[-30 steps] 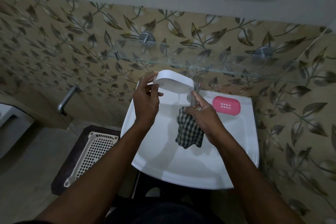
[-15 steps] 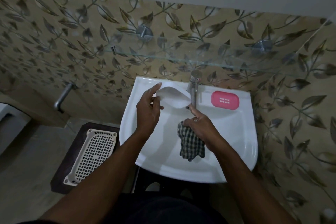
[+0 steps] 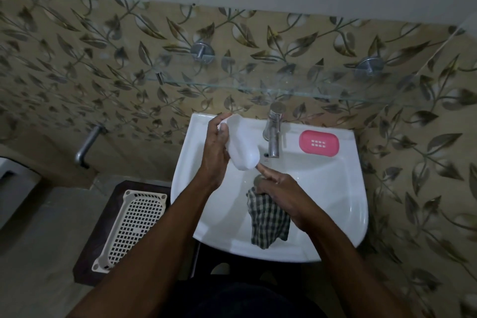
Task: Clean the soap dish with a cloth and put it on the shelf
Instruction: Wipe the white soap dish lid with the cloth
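Hands (image 3: pixel 215 152) over sink (image 3: pixel 333 188), dish (image 3: pixel 242 147) tilted

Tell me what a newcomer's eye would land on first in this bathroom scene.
First the two hands over the white sink: the left hand holds a white soap dish up beside the tap, while the right hand grips a checked cloth over the basin. Next, the bright pink soap dish insert on the sink's back right ledge.
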